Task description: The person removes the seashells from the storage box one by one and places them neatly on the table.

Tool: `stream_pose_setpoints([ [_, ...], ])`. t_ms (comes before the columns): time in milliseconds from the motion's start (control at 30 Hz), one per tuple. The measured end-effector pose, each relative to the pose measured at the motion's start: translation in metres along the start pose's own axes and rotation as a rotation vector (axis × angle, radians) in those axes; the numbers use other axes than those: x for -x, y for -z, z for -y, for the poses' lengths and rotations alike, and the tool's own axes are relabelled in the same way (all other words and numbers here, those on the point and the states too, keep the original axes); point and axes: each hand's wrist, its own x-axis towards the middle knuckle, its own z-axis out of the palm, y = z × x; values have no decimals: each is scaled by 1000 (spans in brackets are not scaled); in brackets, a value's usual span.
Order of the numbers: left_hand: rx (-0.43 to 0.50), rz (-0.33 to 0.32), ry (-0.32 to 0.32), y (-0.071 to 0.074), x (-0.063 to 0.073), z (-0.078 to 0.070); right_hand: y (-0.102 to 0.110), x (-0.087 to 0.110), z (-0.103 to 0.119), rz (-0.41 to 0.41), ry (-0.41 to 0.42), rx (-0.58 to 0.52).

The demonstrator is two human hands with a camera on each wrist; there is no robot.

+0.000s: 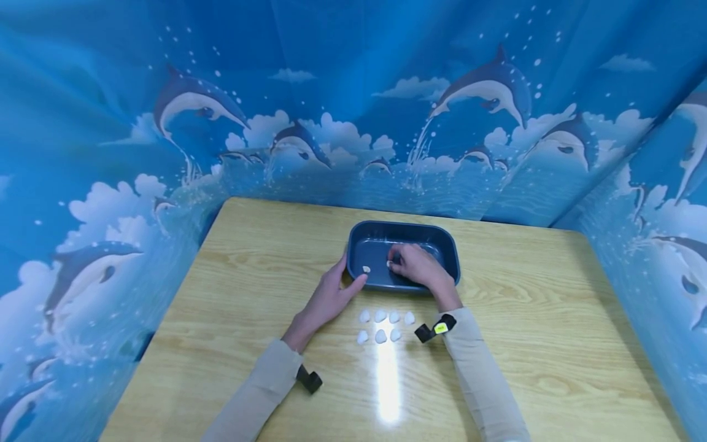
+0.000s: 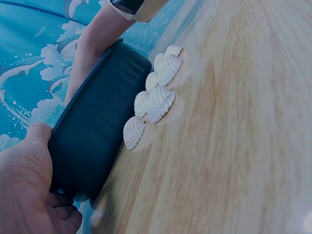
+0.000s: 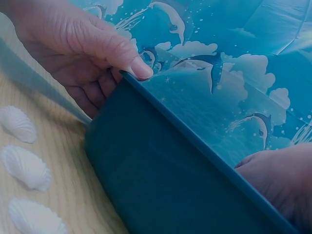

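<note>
A dark blue rectangular tray (image 1: 403, 286) with high sides sits on the table. My left hand (image 1: 329, 299) grips its near left corner; in the left wrist view the thumb of that hand (image 2: 24, 180) lies at the rim and the fingers curl against the outer wall. Inside the tray, my right hand (image 1: 418, 265) pinches a small white seashell (image 1: 389, 264) low over the floor. Another white seashell (image 1: 366, 269) lies on the tray floor to the left. From the right wrist, the tray wall (image 3: 161, 161) hides the right fingertips.
Several ribbed white seashells (image 1: 380, 315) lie in two rows on the wooden table (image 1: 265, 258), just in front of the tray. A blue dolphin-print curtain (image 1: 342, 80) hangs behind the table and along both sides. Light glares on the tabletop below the shells.
</note>
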Motion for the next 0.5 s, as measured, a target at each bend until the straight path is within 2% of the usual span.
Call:
stream_pose_setpoints([
  [500,1,-7,-19,0,0,0,1,2,1,20,-13,11],
])
